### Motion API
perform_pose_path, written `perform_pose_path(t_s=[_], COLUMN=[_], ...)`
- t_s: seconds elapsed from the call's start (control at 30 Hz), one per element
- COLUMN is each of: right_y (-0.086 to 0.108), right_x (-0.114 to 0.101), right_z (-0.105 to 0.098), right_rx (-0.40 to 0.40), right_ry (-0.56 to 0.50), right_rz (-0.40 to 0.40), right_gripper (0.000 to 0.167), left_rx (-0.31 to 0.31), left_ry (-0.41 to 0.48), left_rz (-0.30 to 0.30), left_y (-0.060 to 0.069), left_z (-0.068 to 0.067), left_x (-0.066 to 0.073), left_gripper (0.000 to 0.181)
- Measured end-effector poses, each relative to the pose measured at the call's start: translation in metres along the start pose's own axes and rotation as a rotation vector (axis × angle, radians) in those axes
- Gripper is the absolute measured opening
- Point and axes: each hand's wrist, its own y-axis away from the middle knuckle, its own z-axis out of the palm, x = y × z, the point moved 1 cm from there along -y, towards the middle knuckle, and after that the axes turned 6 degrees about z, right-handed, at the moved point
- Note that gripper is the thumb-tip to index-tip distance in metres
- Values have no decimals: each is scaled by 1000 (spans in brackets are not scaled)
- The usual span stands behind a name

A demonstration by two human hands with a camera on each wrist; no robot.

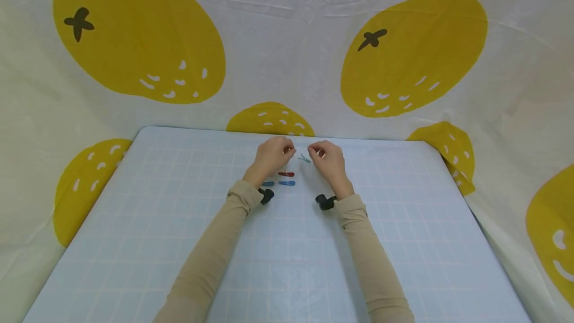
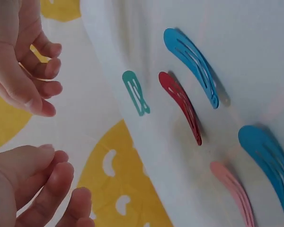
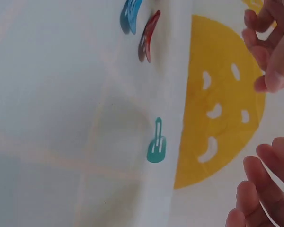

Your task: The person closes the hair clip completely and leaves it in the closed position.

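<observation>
A teal snap hair clip [image 1: 304, 158] is between my hands near the table's far edge, its arms splayed apart. Neither hand touches it, and I cannot tell whether it lies on the cloth. My left hand [image 1: 272, 153] is to its left, thumb and forefinger tips close together, the other fingers loosely bent. To its right is my right hand [image 1: 329, 160], also with bent fingers; nothing shows between its thumb and fingers in the right wrist view. Nearer me lie a red hair clip [image 1: 286, 174] and a blue hair clip [image 1: 287, 183].
Another blue clip [image 1: 268, 183] lies beside the left wrist. A pink clip [image 2: 233, 194] shows in the left wrist view. The pale checked tablecloth [image 1: 287, 263] meets a white curtain [image 1: 282, 54] with yellow fruit prints at the back.
</observation>
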Motion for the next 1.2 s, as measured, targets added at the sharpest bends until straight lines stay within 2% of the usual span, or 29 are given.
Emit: perform_pose_path(t_s=[0.1, 0.23, 0.37, 0.5, 0.63, 0.73, 0.97, 1.2], right_y=[-2, -4, -8, -11, -14, -16, -19, -20], right_x=[5, 12, 20, 26, 30, 33, 41, 46], right_z=[2, 6, 9, 12, 14, 16, 18, 16], right_rx=[24, 6, -72, -189, -290, -331, -403, -446], right_ry=[-40, -81, -87, -88, -101, -97, -102, -101], right_rz=[-5, 46, 160, 291, 371, 391, 424, 419], right_gripper=[11, 12, 17, 22, 23, 23, 23, 24], left_rx=[24, 22, -2, -41, -103, -149, -232, -294], left_ry=[79, 181, 281, 365, 374, 359, 345, 309], left_rz=[-12, -18, -74, -138, -178, -195, -208, -238], left_y=[-3, -6, -12, -20, -27, -31, -39, -37], left_z=[4, 11, 18, 23, 24, 24, 27, 29], left_x=[-3, -7, -12, -16, -17, -16, -16, -14], left_gripper=[16, 21, 24, 25, 24, 23, 24, 28])
